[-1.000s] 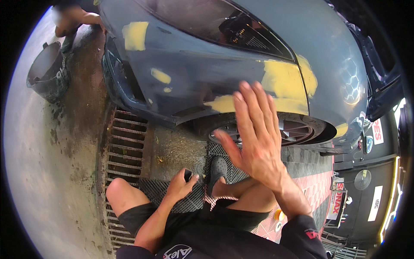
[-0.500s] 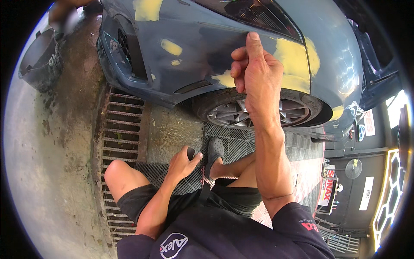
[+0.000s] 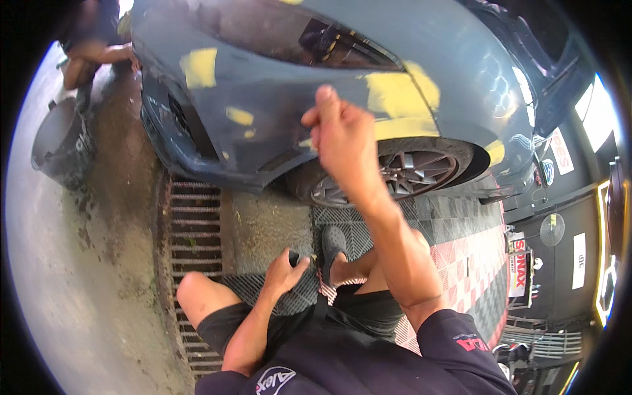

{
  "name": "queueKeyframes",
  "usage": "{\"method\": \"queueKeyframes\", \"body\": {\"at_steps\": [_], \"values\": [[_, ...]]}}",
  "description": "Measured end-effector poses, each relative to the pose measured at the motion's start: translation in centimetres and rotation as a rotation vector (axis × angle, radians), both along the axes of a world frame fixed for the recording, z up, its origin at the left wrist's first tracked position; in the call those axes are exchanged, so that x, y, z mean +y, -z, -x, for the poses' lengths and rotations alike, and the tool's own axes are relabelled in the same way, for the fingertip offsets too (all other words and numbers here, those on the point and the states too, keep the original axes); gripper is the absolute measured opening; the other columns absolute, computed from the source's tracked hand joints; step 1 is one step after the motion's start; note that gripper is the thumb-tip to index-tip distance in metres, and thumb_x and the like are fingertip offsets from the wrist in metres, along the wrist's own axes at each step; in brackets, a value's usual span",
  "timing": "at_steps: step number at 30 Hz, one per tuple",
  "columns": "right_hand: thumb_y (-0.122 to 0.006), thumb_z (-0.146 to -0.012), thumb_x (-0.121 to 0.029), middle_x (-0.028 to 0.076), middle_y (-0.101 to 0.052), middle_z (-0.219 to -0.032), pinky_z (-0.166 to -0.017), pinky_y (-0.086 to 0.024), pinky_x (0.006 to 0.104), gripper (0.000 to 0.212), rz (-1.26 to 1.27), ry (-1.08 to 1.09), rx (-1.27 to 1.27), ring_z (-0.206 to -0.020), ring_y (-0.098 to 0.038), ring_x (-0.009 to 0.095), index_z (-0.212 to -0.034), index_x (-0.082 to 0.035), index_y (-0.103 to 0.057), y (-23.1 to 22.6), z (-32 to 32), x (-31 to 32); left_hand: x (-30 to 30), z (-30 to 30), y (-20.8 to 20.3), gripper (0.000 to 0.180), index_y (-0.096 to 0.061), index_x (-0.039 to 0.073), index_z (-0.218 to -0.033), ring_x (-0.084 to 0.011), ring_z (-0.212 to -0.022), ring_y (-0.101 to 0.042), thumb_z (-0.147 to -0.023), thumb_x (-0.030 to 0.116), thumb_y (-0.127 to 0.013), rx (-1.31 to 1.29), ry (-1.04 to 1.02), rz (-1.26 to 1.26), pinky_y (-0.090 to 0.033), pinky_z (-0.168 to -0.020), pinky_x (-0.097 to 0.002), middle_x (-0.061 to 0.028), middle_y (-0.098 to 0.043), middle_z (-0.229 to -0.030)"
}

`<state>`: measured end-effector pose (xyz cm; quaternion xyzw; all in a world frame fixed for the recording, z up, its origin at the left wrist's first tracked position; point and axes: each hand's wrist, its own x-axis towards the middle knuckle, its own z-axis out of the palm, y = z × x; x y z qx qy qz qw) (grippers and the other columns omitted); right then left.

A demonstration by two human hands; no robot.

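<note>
Your left grip, lower centre of the frame, is closed around a small dark block. Your right grip, upper centre, is loosely curled before the grey car, which spans the frame's top; I cannot tell whether it touches or holds anything.

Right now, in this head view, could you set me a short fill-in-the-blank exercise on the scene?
1. The left hand has a small object in its grip, coloured ____.
2. The right hand appears ____ in the picture than the left.
3. The patches on the car are coloured ____.
4. The bucket appears near the picture's ____ edge.

Missing words: black; higher; yellow; left.
</note>
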<state>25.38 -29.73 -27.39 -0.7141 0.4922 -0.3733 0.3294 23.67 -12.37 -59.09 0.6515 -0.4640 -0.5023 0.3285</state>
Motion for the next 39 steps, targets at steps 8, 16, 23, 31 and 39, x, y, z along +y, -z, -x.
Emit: {"method": "queueKeyframes", "body": {"at_steps": [8,16,23,31,39], "values": [[-0.071,-0.108,-0.033,0.014,-0.064,-0.064,-0.061,-0.052,0.043,0.04,0.735,-0.117,0.211,-0.058,-0.063,0.037,-0.09,0.003,-0.073,1.9,1.3,1.3,-0.3,-2.5,1.1,0.061,-0.067,-0.002,-0.116,-0.0466,-0.108,-0.072,-0.095,0.054,-0.075,-0.047,0.053,-0.126,-0.054,-0.093,-0.0527,-0.0275,-0.075,-0.111],[-0.058,-0.112,-0.057,0.004,-0.061,-0.059,-0.042,-0.038,0.0262,0.067,-0.204,0.037,-0.22,-0.043,-0.049,0.009,-0.079,0.0,-0.07,-0.9,0.8,-0.4,-1.0,-3.1,2.5,0.061,-0.068,-0.001,-0.115,-0.041,-0.105,-0.071,-0.095,0.057,-0.074,-0.112,0.074,-0.164,-0.053,-0.092,-0.0502,-0.0228,-0.074,-0.11],[-0.061,-0.113,-0.048,0.004,-0.059,-0.059,-0.04,-0.036,0.0267,0.058,-0.234,0.049,-0.421,-0.042,-0.045,0.009,-0.08,-0.001,-0.069,-0.2,-0.3,-0.8,-2.4,-2.2,2.1,0.062,-0.067,0.0,-0.119,-0.0398,-0.11,-0.071,-0.097,0.058,-0.073,-0.076,0.141,-0.261,-0.053,-0.095,-0.0498,-0.0214,-0.074,-0.114],[-0.06,-0.115,-0.045,0.004,-0.059,-0.059,-0.043,-0.039,0.0286,0.057,-0.22,0.044,-0.427,-0.045,-0.049,0.01,-0.082,0.001,-0.069,0.5,-0.2,-1.0,-2.1,-1.7,2.5,0.062,-0.067,0.001,-0.119,-0.0395,-0.111,-0.071,-0.097,0.058,-0.073,-0.043,0.084,-0.264,-0.053,-0.095,-0.0501,-0.0212,-0.073,-0.114],[-0.06,-0.115,-0.042,0.006,-0.061,-0.059,-0.049,-0.046,0.033,0.055,-0.078,0.039,-0.189,-0.047,-0.053,0.015,-0.081,0.0,-0.069,-0.2,0.9,-1.0,-1.2,-2.3,3.8,0.063,-0.067,0.0,-0.117,-0.0428,-0.106,-0.071,-0.095,0.059,-0.073,-0.117,0.082,-0.167,-0.053,-0.093,-0.0506,-0.0224,-0.075,-0.107]]}}
